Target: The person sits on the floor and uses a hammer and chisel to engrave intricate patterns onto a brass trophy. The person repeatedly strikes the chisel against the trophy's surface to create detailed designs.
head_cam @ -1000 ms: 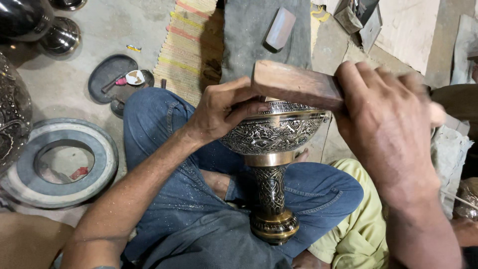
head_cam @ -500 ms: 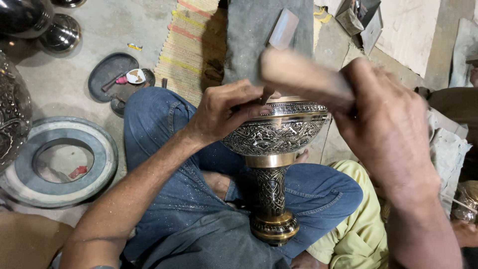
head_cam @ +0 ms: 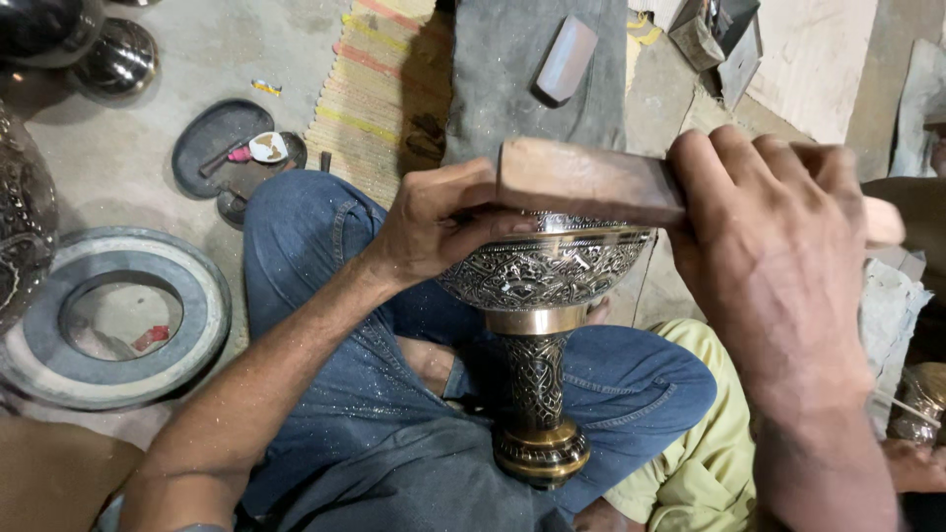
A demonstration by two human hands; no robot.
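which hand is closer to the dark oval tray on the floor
Left. The left hand grips the engraved goblet's rim, on the oval tray's side; the right hand holds the wooden block farther away.

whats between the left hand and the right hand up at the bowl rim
In the head view, the wooden block spans from left hand to right hand, lying over the engraved metal bowl.

Workshop floor seen from above: bare grey concrete floor (head_cam: 128,148) with scattered dust and metal filings, bearing a flat grey ring (head_cam: 108,379) at lower left and a dark oval tray (head_cam: 212,143) of small items above it. A striped woven mat (head_cam: 379,89) lies beside a dark grey cloth (head_cam: 503,89), on which rests a small rectangular block (head_cam: 565,59). Polished round metal vessels (head_cam: 118,59) stand at upper left; pale boards (head_cam: 808,59) occupy the upper right under even, soft light.
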